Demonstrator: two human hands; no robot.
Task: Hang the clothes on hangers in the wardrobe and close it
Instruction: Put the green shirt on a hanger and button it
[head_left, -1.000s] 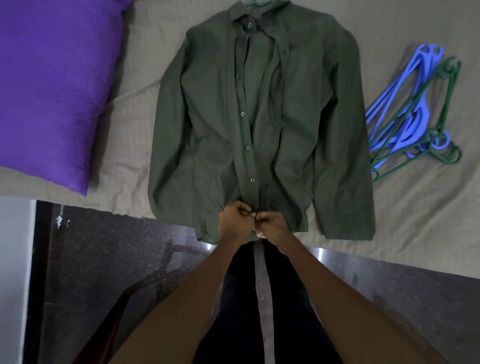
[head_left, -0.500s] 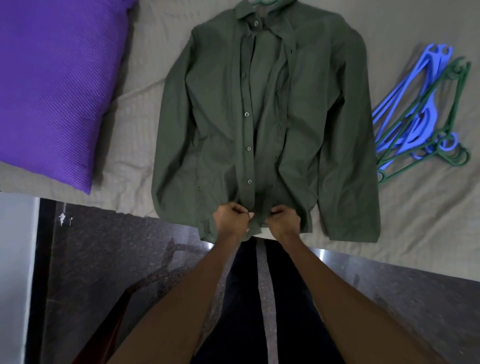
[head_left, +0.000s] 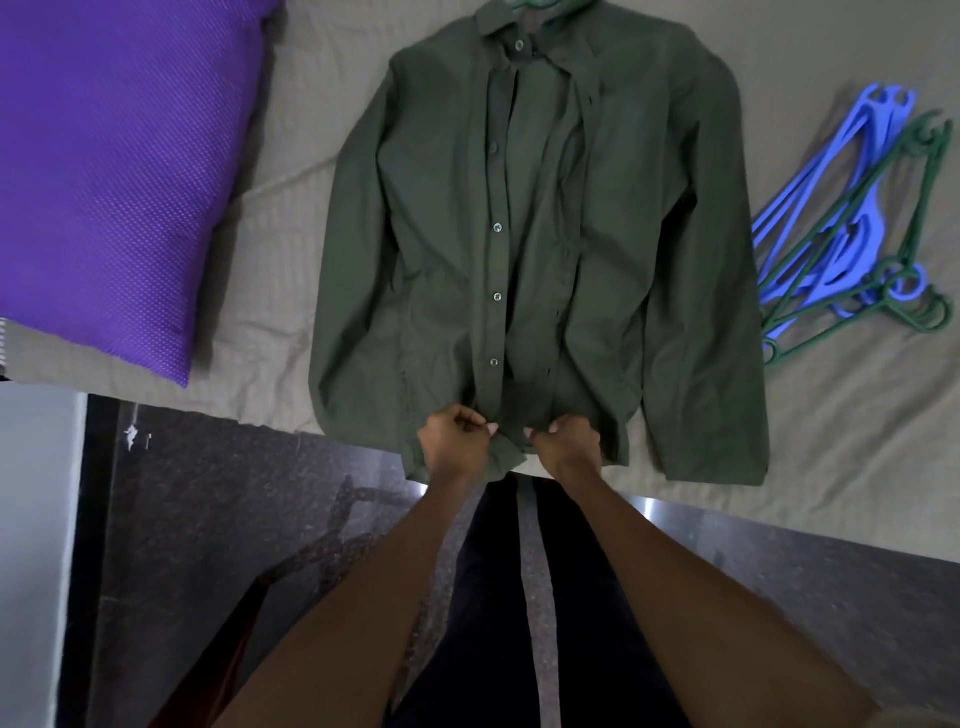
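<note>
A dark green long-sleeved shirt (head_left: 415, 234) lies flat on the bed, front up, its collar at the far edge. A green hanger hook (head_left: 535, 4) pokes out of the collar at the top. The shirt front is unbuttoned and lies slightly apart. My left hand (head_left: 454, 441) pinches the button placket at the hem, and my right hand (head_left: 569, 441) pinches the other front edge at the hem. The two hands are a short gap apart at the bed's near edge.
A pile of blue and green hangers (head_left: 852, 244) lies on the grey bedsheet (head_left: 831, 441) right of the shirt. A purple pillow (head_left: 114, 166) fills the left side. Dark stone floor (head_left: 208, 519) runs below the bed edge, where my legs stand.
My hands were pressed together at the hem a second ago. They have drawn apart, each keeping its edge of the shirt front, and the hem has spread open.
</note>
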